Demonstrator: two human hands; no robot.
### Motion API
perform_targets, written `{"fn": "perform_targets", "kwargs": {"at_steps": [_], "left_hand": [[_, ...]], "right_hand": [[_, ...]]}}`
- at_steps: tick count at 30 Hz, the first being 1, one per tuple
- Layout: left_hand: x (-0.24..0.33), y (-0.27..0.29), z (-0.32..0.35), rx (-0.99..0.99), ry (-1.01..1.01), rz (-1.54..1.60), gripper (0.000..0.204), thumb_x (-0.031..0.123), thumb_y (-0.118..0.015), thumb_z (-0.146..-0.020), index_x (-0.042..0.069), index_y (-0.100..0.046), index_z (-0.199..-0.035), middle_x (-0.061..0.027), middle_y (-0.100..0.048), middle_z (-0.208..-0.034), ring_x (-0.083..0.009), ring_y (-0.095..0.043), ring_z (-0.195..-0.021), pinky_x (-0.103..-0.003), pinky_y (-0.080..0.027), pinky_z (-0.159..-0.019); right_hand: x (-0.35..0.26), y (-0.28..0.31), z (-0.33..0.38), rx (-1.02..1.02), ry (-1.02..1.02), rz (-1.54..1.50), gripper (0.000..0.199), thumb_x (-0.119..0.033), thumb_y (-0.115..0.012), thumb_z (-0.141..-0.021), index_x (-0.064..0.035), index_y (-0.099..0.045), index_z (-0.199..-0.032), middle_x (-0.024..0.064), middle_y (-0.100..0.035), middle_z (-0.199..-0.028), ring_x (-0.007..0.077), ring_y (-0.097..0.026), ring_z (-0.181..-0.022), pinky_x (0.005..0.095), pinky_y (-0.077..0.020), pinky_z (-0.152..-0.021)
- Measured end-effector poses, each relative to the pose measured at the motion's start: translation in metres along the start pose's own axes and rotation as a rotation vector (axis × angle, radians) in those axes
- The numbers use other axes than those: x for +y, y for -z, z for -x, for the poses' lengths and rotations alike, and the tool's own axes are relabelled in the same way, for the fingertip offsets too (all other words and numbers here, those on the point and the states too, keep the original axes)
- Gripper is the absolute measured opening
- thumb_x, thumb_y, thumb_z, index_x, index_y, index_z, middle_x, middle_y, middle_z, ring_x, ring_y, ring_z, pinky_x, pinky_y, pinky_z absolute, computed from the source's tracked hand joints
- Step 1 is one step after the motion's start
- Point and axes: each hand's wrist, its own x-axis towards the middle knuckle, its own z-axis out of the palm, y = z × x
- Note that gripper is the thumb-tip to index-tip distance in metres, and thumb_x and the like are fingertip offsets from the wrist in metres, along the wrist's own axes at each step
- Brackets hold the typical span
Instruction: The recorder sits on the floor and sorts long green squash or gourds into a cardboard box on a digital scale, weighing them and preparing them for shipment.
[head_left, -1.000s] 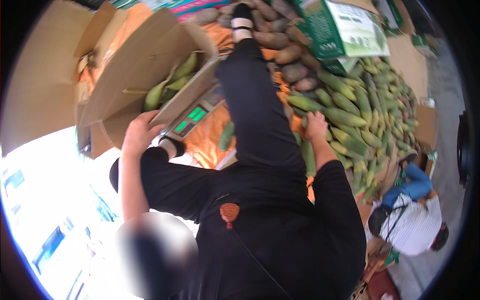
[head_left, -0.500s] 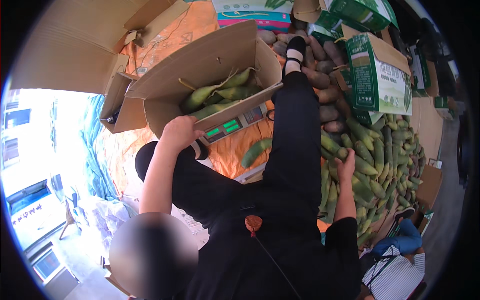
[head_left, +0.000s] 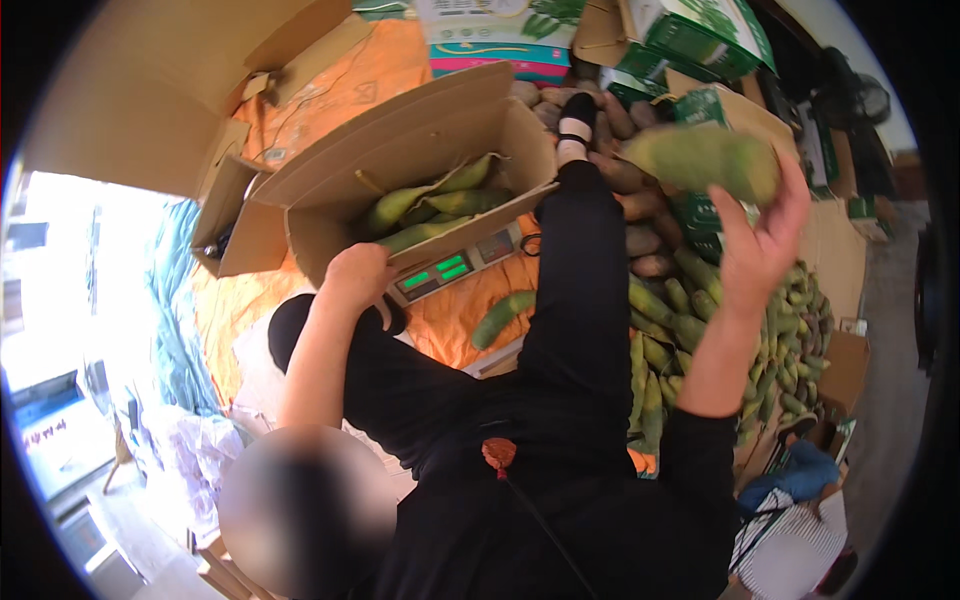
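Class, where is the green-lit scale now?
In the head view, left of centre, the scale shows along the near wall of the cardboard box, right of the left hand.

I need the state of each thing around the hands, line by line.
Right hand, gripping
Held radish, raised, motion-blurred
Cardboard box, open, radishes inside
Left hand, at the cardboard box's near rim
Scale, display lit green
Loose radish, lying on the orange sheet

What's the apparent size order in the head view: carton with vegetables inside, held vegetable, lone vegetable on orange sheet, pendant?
1. Carton
2. Held vegetable, in right hand; nearness may enlarge it
3. Lone vegetable
4. Pendant
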Motion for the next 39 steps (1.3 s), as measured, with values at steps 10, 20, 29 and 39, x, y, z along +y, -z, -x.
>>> {"fn": "perform_targets", "kwargs": {"at_steps": [10,20,29,39], "left_hand": [[0.001,0.0,0.005,0.065,-0.035,0.04,0.019,0.019,-0.06,-0.082,0.001,-0.065,-0.086,-0.0226,-0.064,-0.085,-0.0387,-0.062,-0.086,-0.048,-0.049,-0.077],[0.013,0.004,0.003,0.012,-0.034,0.096,0.022,0.018,-0.057,-0.083,-0.001,-0.066,-0.091,-0.0267,-0.062,-0.086,-0.0423,-0.06,-0.088,-0.049,-0.046,-0.076],[0.005,0.001,-0.002,0.053,-0.085,0.053,0.022,0.015,-0.058,-0.08,-0.002,-0.064,-0.092,-0.0261,-0.062,-0.085,-0.0423,-0.059,-0.087,-0.049,-0.045,-0.076],[0.008,-0.002,-0.007,0.039,-0.093,0.143,0.021,0.017,-0.059,-0.079,-0.002,-0.064,-0.086,-0.0252,-0.062,-0.082,-0.0414,-0.059,-0.085,-0.048,-0.045,-0.075]], "right_hand": [[-0.039,-0.179,0.007,-0.411,0.342,0.23,0.051,-0.025,-0.077,-0.066,-0.016,-0.059,-0.113,0.0036,-0.06,-0.099,0.0234,-0.056,-0.091,0.0392,-0.0404,-0.076],[-0.002,-0.245,0.081,-0.737,-0.037,0.251,0.037,-0.034,-0.071,-0.075,-0.0153,-0.062,-0.105,0.0045,-0.063,-0.094,0.0253,-0.058,-0.096,0.0423,-0.041,-0.078],[0.086,-0.049,0.081,-0.055,-0.405,0.036,0.016,-0.014,-0.066,-0.079,-0.0038,-0.067,-0.091,0.0126,-0.066,-0.088,0.0276,-0.064,-0.083,0.0355,-0.05,-0.074],[0.185,0.21,0.35,0.934,-1.201,0.971,0.045,-0.022,-0.084,-0.066,0.0027,-0.056,-0.092,0.0123,-0.06,-0.085,0.0218,-0.057,-0.078,0.0352,-0.0487,-0.071]]}}
